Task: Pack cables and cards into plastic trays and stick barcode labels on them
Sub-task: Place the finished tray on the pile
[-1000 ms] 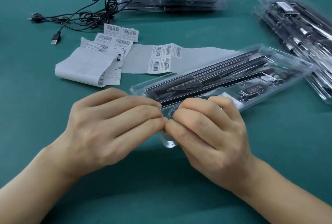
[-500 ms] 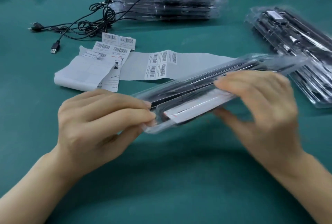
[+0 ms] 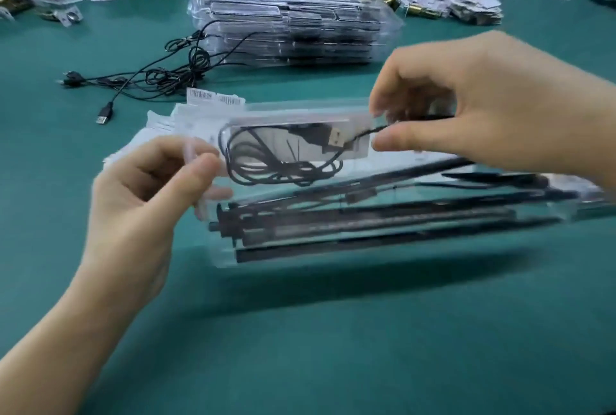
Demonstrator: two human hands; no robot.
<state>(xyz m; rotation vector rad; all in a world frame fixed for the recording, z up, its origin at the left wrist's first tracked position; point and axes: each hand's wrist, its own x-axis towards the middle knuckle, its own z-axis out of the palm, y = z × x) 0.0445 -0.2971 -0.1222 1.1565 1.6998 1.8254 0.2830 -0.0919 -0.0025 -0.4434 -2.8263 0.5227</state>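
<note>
Over the green table (image 3: 300, 348), the clear plastic tray (image 3: 383, 211) is now up in the air and flipped, where a moment ago it lay flat with both hands squeezing one end, so I think it is packed and ready for a sticker. Its long side runs left to right. The left hand (image 3: 150, 194) pinches its left end, the right hand (image 3: 483, 104) pinches its top edge, and the black cable (image 3: 276, 161) curls inside.

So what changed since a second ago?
The clear tray was raised and turned over, so its coiled cable now faces the camera. The right hand left the near end and now holds the upper edge; the left hand kept pinching its end. The tray stack, loose cables and labels stayed.
</note>
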